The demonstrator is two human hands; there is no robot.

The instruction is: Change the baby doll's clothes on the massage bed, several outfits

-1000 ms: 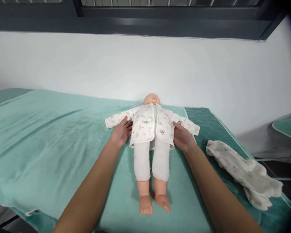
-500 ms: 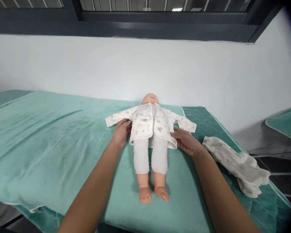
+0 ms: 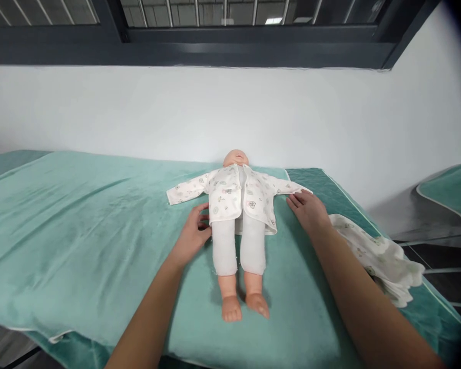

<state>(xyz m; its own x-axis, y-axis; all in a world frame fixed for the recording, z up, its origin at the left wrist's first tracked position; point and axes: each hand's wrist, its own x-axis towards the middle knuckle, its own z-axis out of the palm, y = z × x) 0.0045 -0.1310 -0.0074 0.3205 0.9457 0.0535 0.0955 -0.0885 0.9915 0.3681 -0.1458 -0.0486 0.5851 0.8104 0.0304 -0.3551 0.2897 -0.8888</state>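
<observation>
A baby doll [image 3: 237, 225] lies on its back on a teal towel [image 3: 80, 220], head toward the white wall. It wears a white printed jacket [image 3: 236, 197] with sleeves spread out, and white leggings; its feet are bare. My left hand [image 3: 194, 233] rests on the towel beside the doll's hip, fingers curved and touching the jacket's lower left hem. My right hand [image 3: 308, 207] lies flat and open on the towel, fingertips at the end of the doll's right-side sleeve. Neither hand holds anything.
A second crumpled white printed garment [image 3: 380, 256] lies on the towel at the right, partly behind my right forearm. The white wall runs along the far edge, under a dark window frame [image 3: 230, 36]. Another teal-covered surface [image 3: 453, 192] shows at far right.
My right hand moved from the jacket's lower hem up and outward to the sleeve end. My left hand slid down from under the sleeve to the hip. The camera tilted up slightly.
</observation>
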